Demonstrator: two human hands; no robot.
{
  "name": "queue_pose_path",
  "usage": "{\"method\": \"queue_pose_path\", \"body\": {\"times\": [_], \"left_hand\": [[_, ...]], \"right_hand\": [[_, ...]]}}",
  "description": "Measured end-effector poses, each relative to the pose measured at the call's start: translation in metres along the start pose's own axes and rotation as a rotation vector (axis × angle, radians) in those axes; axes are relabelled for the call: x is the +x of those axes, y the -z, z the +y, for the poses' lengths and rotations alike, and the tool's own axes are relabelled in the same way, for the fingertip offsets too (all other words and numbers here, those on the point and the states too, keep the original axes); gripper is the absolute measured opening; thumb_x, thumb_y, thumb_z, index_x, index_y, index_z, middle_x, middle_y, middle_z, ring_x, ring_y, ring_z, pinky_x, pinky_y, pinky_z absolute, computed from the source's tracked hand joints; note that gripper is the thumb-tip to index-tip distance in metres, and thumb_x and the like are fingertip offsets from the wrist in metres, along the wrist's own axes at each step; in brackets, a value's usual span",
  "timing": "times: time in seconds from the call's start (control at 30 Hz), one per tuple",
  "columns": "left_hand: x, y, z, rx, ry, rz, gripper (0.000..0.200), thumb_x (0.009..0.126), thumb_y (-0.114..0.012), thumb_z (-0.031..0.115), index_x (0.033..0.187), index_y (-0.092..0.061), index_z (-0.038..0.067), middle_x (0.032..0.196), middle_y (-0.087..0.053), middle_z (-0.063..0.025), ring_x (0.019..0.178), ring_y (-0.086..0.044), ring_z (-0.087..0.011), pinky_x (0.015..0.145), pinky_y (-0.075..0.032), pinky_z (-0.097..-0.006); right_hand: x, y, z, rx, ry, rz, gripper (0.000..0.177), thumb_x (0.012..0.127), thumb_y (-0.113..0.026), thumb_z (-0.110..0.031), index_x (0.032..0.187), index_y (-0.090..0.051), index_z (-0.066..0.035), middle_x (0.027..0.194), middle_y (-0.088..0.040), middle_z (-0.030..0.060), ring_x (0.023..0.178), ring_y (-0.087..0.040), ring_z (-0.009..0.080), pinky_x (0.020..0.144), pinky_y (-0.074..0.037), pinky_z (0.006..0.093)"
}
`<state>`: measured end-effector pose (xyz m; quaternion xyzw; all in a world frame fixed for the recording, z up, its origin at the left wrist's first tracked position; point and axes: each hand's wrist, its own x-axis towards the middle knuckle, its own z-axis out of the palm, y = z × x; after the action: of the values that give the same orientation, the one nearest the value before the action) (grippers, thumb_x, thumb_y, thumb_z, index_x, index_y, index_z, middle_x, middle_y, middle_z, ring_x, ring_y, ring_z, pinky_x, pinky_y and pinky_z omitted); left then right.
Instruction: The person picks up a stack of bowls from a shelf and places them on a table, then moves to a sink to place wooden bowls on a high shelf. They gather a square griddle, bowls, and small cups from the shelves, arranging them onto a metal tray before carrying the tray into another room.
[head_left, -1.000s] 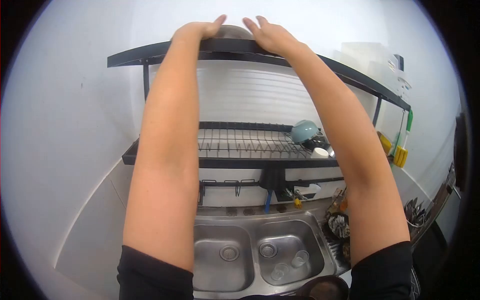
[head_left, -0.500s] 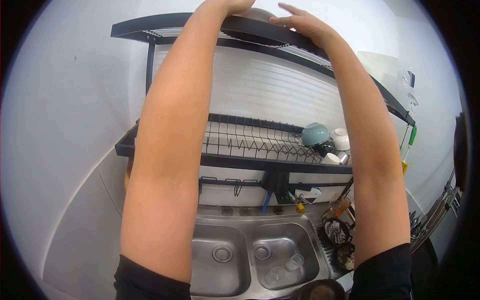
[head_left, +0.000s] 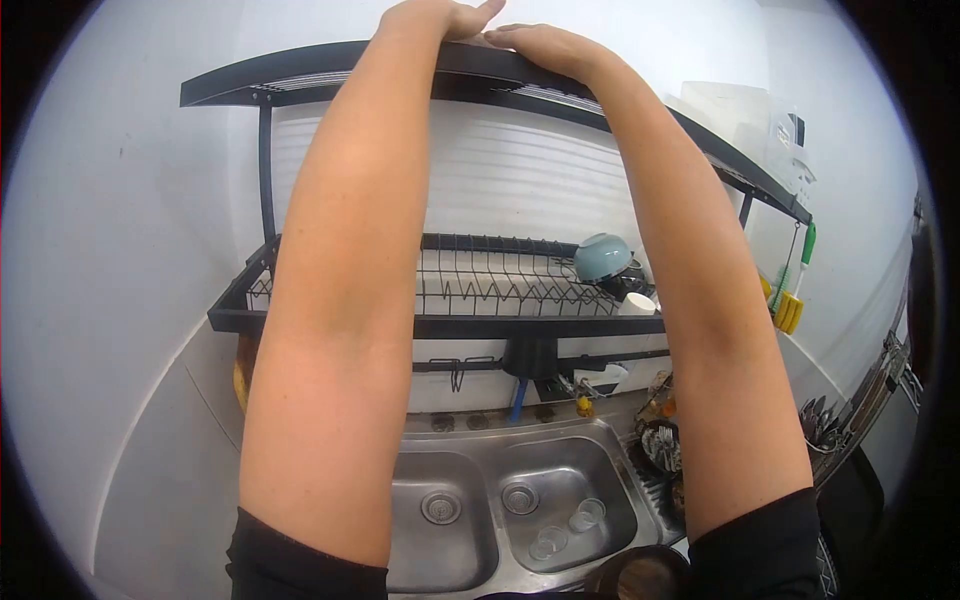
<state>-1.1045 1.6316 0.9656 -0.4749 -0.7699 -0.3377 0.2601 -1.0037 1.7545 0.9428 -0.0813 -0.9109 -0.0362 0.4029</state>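
Both arms reach up to the black rack's top shelf (head_left: 310, 65). My left hand (head_left: 445, 18) is at the upper edge of the view, over the shelf's front edge, its thumb pointing right and its other fingers hidden. Close to its right is my right hand (head_left: 540, 45), lying over the same edge with its fingers pointing left. Whatever lies under or between the hands is mostly hidden by the shelf edge. Below, the wire dish rack (head_left: 500, 285) holds a light blue bowl (head_left: 602, 258) and a white cup (head_left: 637, 304) at its right part.
A double steel sink (head_left: 440, 540) with clear plastic cups (head_left: 588, 514) in its right basin lies below. A dark pan (head_left: 640, 575) stands at the front edge. Green and yellow brushes (head_left: 790, 310) hang at the right. A white container (head_left: 725, 110) sits on the top shelf.
My right hand has moved left and come closer to my left hand. The grey rounded thing seen between the hands no longer shows clearly. The view has shifted slightly.
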Motion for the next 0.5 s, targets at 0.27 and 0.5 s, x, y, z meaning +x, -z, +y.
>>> {"method": "queue_pose_path", "body": {"times": [0.27,0.5], "left_hand": [[0.006,0.002,-0.001,-0.647,0.169,0.133,0.082,0.09,-0.033,0.064,0.144,-0.026,0.003,0.143,-0.031,-0.0273,0.13,-0.034,-0.0384,0.1,-0.035,-0.0511],[0.147,-0.056,-0.053,-1.667,0.041,0.43,0.039,0.093,-0.048,0.025,0.127,-0.048,0.006,0.129,-0.048,-0.018,0.119,-0.045,-0.034,0.093,-0.04,-0.0481]], "right_hand": [[-0.007,0.0,0.008,0.222,0.086,0.013,0.061,0.088,-0.051,-0.045,0.14,-0.041,-0.015,0.131,-0.051,0.0161,0.121,-0.048,0.0276,0.105,-0.029,0.0404],[0.006,-0.005,0.019,0.25,0.297,-0.014,0.066,0.091,-0.047,-0.043,0.141,-0.033,-0.004,0.132,-0.049,0.0235,0.125,-0.044,0.032,0.104,-0.032,0.0371]]}}
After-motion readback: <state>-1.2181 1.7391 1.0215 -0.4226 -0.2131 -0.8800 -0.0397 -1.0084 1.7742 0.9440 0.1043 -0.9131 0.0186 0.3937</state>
